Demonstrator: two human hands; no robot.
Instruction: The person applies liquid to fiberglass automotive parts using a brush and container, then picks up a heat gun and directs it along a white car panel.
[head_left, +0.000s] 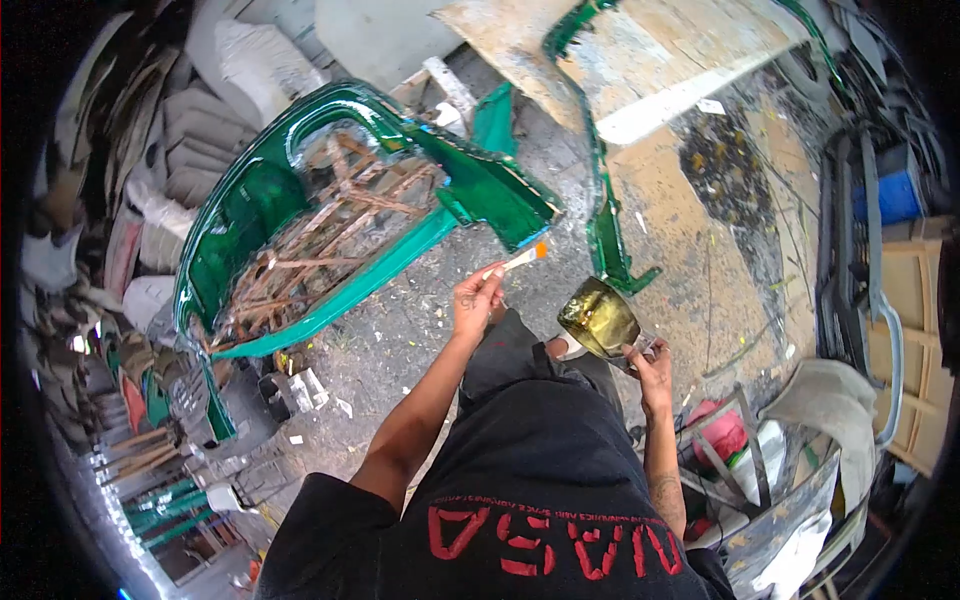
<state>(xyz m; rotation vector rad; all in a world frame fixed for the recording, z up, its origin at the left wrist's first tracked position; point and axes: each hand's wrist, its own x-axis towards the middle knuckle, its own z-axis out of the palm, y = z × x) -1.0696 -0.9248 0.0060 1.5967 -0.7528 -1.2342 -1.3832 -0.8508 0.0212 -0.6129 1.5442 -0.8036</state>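
Note:
My left hand (478,300) pinches a small brush (522,260) with a pale handle and an orange tip. The brush tip is just below the lower right end of a large green moulded part (245,195); whether they touch is unclear. In my right hand (650,370) is a see-through container (600,318) of yellowish liquid, tilted, gripped by its near edge. Just above the container lies the end of a narrow green strip (605,240). Reddish-brown sticks form a frame inside the large green part.
A stained board (690,45) lies at the top right, with brown sheeting (655,190) below it. Grey bumper-like parts (850,260) and a blue bin (888,198) stand at the right. Scrap and a metal frame (740,450) are at the lower right. Grey pieces (200,130) pile up at the left.

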